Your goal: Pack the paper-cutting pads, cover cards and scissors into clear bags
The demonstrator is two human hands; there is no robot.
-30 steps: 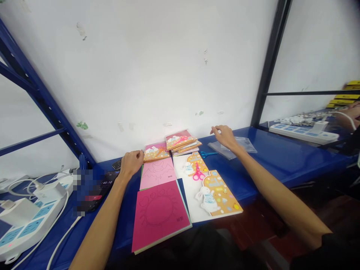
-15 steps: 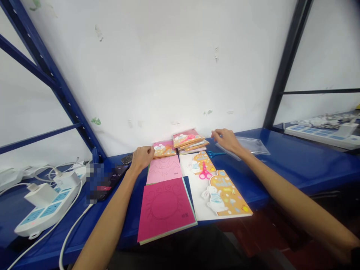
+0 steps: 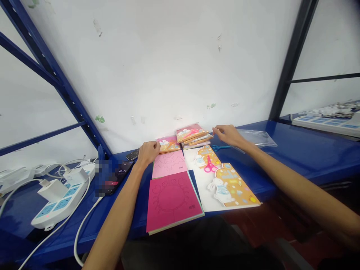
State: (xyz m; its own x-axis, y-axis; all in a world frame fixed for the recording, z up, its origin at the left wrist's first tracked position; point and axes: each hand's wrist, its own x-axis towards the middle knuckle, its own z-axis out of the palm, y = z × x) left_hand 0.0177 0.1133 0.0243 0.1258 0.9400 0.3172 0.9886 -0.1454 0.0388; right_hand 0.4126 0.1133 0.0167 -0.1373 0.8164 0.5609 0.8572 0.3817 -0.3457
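Left hand: the left hand [image 3: 149, 153] is at the left edge of the rabbit packet [image 3: 170, 145], its fingers curled inward with nothing seen in them; whether they touch the packet or meet at the tips, I cannot tell.
Right hand: the right hand [image 3: 227, 134] hangs just right of the packet stack [image 3: 194, 135], overlapping the clear case [image 3: 261, 137] in view; its fingers are loosely bent, no object shows, and I cannot tell whether the tips meet.
Just changed: the view has swung, and both hands sit slightly closer to the packets than a second ago.
Unchanged: packets, pads and booklets keep their arrangement, so the shift seems one of hands and head only.
Drawing pads: the light-pink pad [image 3: 169, 165] is behind the magenta pad [image 3: 174, 200].
Rabbit booklets: the front booklet [image 3: 227, 185] is nearest the desk [image 3: 298, 157] edge; pink scissors [image 3: 209, 163] lie on the rear booklet [image 3: 199, 160].
Blue scissors: the blue scissors [image 3: 216, 147] lie beside the stack.
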